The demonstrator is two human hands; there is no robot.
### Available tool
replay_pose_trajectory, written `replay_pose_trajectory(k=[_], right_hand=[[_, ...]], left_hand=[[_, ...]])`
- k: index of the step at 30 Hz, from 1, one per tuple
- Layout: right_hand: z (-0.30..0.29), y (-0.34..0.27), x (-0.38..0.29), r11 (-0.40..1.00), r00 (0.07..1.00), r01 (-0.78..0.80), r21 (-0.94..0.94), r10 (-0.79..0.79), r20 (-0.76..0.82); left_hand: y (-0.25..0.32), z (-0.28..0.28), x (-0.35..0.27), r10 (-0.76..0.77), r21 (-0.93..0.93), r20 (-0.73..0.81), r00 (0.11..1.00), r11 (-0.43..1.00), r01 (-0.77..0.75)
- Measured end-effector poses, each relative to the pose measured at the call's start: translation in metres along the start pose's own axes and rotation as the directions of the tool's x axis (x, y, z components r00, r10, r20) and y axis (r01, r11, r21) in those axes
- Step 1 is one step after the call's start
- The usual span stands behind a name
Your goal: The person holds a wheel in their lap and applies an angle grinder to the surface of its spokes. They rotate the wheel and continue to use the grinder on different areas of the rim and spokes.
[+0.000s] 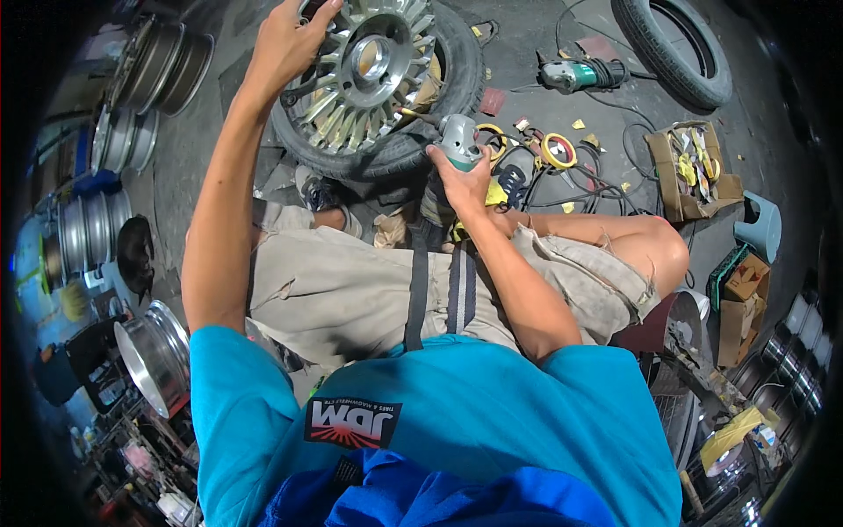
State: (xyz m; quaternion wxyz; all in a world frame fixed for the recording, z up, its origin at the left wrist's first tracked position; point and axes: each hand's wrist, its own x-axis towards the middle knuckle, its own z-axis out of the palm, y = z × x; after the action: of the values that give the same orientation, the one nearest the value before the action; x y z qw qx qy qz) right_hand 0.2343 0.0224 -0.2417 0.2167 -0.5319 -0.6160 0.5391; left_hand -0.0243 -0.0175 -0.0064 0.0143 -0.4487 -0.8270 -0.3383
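A bare-metal multi-spoke alloy wheel (379,82) lies tilted on a black tyre (461,59) in front of me. My left hand (290,43) grips the wheel's far left edge, its fingers partly cut off by the top of the picture. In my right hand (466,181) is a green and grey power grinder (459,137), held by its body near the wheel's lower right side. A thin shaft with a yellowish tip (408,113) points from the grinder towards the spokes. Whether the tip touches metal I cannot tell.
Another green grinder (583,74) lies on the floor, near a loose tyre (678,53). Tape rolls (558,151) and tangled cables (586,191) lie right of my feet. Farther right stands a cardboard box (688,174) of supplies. Bare wheels (155,356) line the left side.
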Motion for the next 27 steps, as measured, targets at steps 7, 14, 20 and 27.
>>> replay_pose_trajectory(k=[7,14,20,27], right_hand=[[-0.008,0.024,0.009,0.978,0.994,-0.099,0.183,0.089,0.064],[-0.014,0.017,0.009,0.930,0.958,-0.256,0.264,0.208,0.195],[-0.032,0.008,0.019,0.876,0.964,-0.253,0.411,0.192,0.185],[-0.015,0.010,0.040,0.904,0.965,-0.251,0.346,0.208,0.157]], left_hand=[[-0.007,-0.001,0.000,0.035,0.069,-0.033,0.999,0.997,-0.033],[-0.018,-0.004,0.004,0.026,0.023,-0.033,0.999,0.999,-0.025],[-0.032,-0.008,0.005,-0.029,0.024,-0.038,0.999,0.999,0.029],[-0.033,-0.010,0.008,0.043,0.074,-0.026,0.999,0.996,-0.041]])
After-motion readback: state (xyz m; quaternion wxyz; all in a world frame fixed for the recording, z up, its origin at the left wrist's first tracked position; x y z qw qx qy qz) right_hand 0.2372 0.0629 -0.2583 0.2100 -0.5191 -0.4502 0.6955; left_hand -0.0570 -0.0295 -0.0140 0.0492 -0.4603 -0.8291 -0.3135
